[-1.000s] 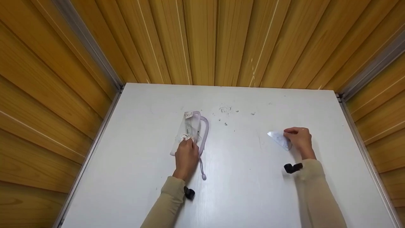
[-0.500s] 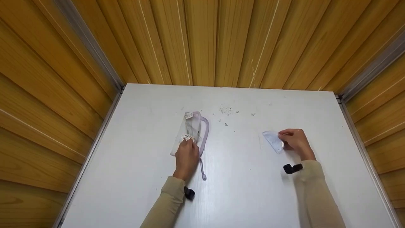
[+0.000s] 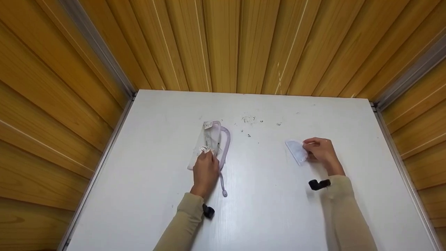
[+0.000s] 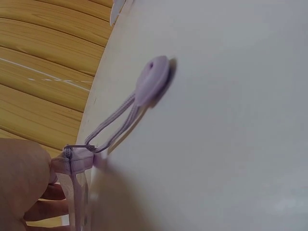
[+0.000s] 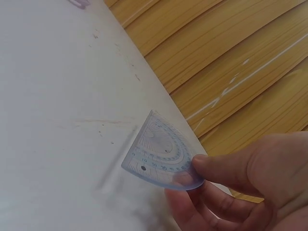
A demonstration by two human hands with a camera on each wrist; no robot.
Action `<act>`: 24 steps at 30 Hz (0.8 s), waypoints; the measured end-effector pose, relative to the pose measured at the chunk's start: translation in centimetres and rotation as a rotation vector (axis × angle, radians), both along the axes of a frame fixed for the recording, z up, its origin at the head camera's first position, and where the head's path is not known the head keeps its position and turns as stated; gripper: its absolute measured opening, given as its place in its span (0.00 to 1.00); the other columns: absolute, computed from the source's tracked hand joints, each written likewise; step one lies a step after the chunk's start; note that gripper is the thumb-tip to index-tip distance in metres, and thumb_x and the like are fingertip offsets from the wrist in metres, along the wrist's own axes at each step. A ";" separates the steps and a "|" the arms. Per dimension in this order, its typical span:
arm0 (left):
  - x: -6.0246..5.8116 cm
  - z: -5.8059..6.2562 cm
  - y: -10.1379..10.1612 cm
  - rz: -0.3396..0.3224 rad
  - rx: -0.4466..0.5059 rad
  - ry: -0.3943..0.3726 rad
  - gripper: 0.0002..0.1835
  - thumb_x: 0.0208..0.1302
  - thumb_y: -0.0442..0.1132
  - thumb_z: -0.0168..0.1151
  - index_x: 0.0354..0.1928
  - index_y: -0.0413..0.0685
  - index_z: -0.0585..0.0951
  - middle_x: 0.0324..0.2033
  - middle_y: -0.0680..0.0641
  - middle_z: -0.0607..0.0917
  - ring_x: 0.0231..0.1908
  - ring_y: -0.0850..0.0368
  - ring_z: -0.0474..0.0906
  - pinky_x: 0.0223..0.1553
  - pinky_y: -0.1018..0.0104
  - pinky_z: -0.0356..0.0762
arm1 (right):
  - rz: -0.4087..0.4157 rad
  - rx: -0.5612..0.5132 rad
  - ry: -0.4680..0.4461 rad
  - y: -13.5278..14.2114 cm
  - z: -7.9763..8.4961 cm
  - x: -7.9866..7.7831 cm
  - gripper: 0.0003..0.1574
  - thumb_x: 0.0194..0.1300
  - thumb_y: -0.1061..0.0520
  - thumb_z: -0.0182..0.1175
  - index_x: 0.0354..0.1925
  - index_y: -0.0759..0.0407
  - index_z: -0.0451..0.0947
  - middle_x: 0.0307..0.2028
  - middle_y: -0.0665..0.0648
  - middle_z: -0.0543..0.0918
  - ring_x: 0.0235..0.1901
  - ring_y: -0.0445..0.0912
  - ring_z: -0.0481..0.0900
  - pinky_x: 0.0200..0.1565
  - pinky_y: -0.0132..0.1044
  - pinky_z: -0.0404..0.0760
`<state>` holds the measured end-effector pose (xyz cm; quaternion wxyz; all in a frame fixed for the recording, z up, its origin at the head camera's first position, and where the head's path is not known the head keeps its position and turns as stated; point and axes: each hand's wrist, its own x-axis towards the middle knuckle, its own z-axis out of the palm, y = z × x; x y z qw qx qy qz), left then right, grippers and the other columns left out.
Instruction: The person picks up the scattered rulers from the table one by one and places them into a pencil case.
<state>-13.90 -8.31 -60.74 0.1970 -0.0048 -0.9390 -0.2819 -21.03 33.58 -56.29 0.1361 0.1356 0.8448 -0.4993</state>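
Note:
A clear protractor [image 5: 156,156] with blue scale markings is pinched by my right hand [image 3: 321,153] between thumb and fingers at its curved edge. It is held tilted over the right part of the table, its straight edge facing left in the head view. My left hand [image 3: 206,172] grips the near part of a transparent pouch [image 3: 210,134] with lilac trim, lying left of centre. Inside the pouch a few thin items show faintly. From its near end hangs a lilac zipper cord with a plastic pull [image 4: 153,81]. The left fingertips are partly hidden behind the pouch.
Both hands work over a white table [image 3: 264,209] with dark scuff marks [image 3: 248,121] toward its far side. Wood-patterned panels [image 3: 223,45] rise behind and at the sides, with grey metal strips at the corners.
My right hand has moved a little to the left with the protractor, which has turned so its face shows more fully. My left hand stays in place on the pouch.

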 end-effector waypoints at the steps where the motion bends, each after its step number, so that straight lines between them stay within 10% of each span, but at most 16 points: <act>1: 0.0 0.0 0.0 0.001 0.003 0.006 0.06 0.64 0.36 0.57 0.30 0.43 0.77 0.26 0.44 0.78 0.26 0.47 0.77 0.24 0.49 0.76 | 0.001 -0.014 0.003 -0.2 0.0 -0.1 0.21 0.68 0.55 0.60 0.56 0.63 0.76 0.45 0.61 0.81 0.32 0.44 0.80 0.38 0.40 0.83; 24: -0.1 -0.1 0.0 0.006 -0.009 0.035 0.06 0.63 0.36 0.57 0.29 0.42 0.77 0.26 0.44 0.78 0.25 0.45 0.77 0.24 0.49 0.76 | -0.034 -0.109 0.041 -4.2 -0.3 -1.3 0.18 0.66 0.56 0.62 0.53 0.59 0.78 0.44 0.60 0.81 0.33 0.46 0.80 0.37 0.41 0.83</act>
